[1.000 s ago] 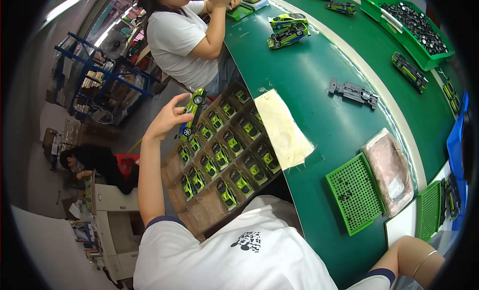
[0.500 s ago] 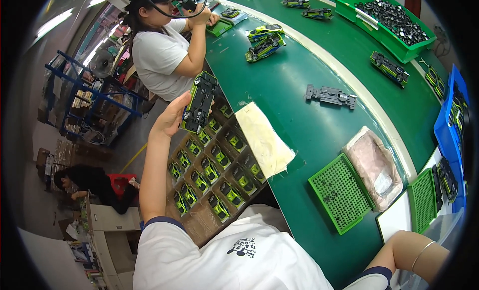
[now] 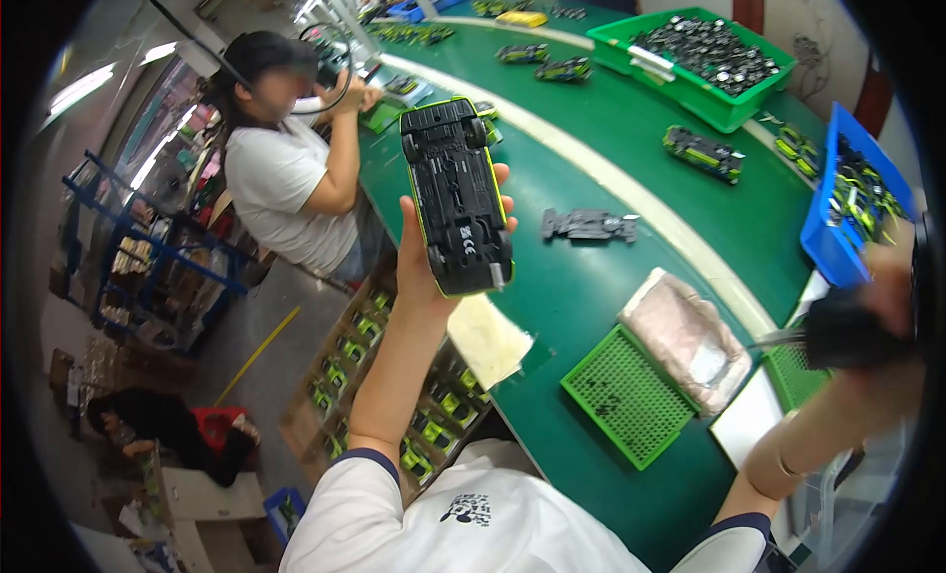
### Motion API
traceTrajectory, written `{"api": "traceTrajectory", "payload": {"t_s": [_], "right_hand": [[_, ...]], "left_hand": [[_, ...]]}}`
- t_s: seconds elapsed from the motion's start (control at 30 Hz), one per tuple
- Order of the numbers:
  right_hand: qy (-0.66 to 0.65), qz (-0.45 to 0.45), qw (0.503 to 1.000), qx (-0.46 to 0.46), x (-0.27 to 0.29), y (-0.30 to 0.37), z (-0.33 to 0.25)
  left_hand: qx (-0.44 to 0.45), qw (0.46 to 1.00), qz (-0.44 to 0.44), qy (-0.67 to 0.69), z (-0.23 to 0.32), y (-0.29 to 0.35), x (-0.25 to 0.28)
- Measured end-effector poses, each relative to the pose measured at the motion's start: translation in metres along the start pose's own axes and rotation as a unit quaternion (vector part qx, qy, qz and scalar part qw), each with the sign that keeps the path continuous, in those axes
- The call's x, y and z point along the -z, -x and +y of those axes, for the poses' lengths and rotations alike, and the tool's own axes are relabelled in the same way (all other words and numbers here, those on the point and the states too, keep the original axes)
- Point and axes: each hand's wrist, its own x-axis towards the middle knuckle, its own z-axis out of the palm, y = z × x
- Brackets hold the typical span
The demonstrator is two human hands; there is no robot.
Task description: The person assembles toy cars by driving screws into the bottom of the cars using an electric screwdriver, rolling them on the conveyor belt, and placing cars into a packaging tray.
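My left hand is closed round a toy car, held up with its black underside facing me and lime-green body edges showing. At the right edge, my right hand grips a black power screwdriver. Its thin metal shaft points left; hand and tool are smeared by motion. Between the hands, on the green bench, lie a loose grey car chassis and a green perforated tray with small dark pieces on it. Touching that tray is a cloth-lined box.
A green bin of small black parts stands at the back, a blue bin of car parts at right. Below my left arm is a divided carton with green cars. A co-worker sits at the bench's far left.
My left hand has brought the toy car closer and to the right. My right hand has risen into view with the screwdriver. The whole view has shifted, showing more of the far bench.
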Motion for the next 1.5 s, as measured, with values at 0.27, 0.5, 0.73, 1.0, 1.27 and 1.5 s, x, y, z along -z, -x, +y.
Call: {"api": "traceTrajectory", "payload": {"t_s": [0.27,0.5,0.73,1.0,1.27,1.5], "right_hand": [[0.131,-0.056,0.973,-0.181,-0.065,0.013,0.075],[0.192,-0.047,0.966,-0.169,-0.059,0.01,0.078],[0.207,-0.064,0.964,-0.152,-0.063,0.01,0.086],[0.228,-0.044,0.962,-0.144,-0.061,0.01,0.086],[0.202,-0.066,0.969,-0.125,-0.063,0.012,0.083],[0.182,0.07,0.974,-0.113,-0.028,-0.01,0.056]], "left_hand": [[-0.042,0.989,0.009,-0.141,-0.04,-0.016,-0.044],[-0.104,0.975,0.053,-0.19,-0.05,-0.024,-0.05],[-0.152,0.969,0.074,-0.18,-0.054,-0.017,-0.039],[-0.144,0.969,0.056,-0.191,-0.057,-0.017,-0.043],[-0.095,0.995,0.007,-0.017,-0.052,-0.012,-0.029],[-0.103,0.925,0.113,-0.348,0.017,-0.001,0.026]]}}
